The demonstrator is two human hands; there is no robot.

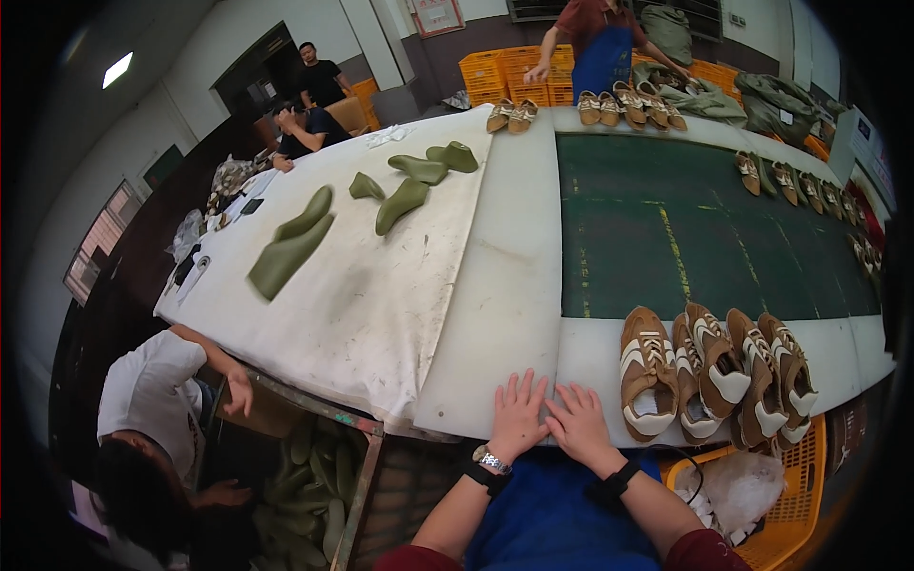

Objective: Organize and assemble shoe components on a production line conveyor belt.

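Observation:
My left hand (520, 416) rests flat on the near edge of the white tabletop (490, 314), fingers spread. Beside it lies my right hand (579, 425), also flat and open, the two nearly touching at the thumbs. Neither holds anything. Just right of my right hand stands a brown sneaker (650, 376) with white stripes and laces. Several more such sneakers (752, 371) stand close together beyond it, some leaning on one another. Green shoe lasts (297, 249) lie on the cream cloth (381, 295) to the left, out of reach of both hands.
A green conveyor belt (628, 238) carries sneakers (809, 186) at its far right. Across the table stands a person in a blue apron (602, 62) behind more sneakers (628, 105). At lower left a person in white (152, 385) bends near piled lasts (309, 485). An orange crate (809, 485) sits by my right.

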